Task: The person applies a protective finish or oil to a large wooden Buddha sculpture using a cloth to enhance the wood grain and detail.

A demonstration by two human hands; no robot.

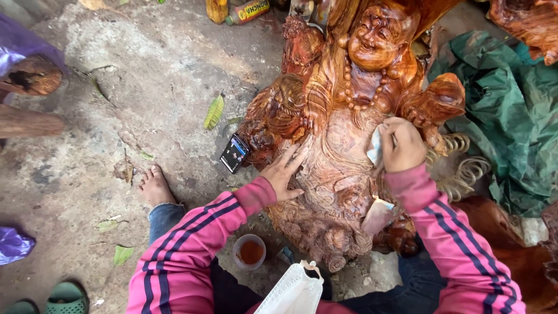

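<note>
Fingers of my left hand (285, 172) lie spread on the wooden carving (343, 151); my right hand (401, 145) pinches a pale cloth (375, 147). Near my knee, a small plastic cup (250, 252) holds amber liquid.

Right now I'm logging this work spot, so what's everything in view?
carving: one, glossy orange-brown wood, centre
phone: one, black, screen lit, leaning at carving's left edge
cup: one, clear, brown liquid inside, on ground below carving
mask: one, white, bottom centre
tarp: one, green, right
leaves: several, yellow-green, on ground
sandals: green, bottom left
log: one, brown, upper left
bottles: at least two, yellow, top
foot: one, bare, on ground
left hand: flat on carving, pink sleeve
right hand: closed on white cloth against carving
</note>
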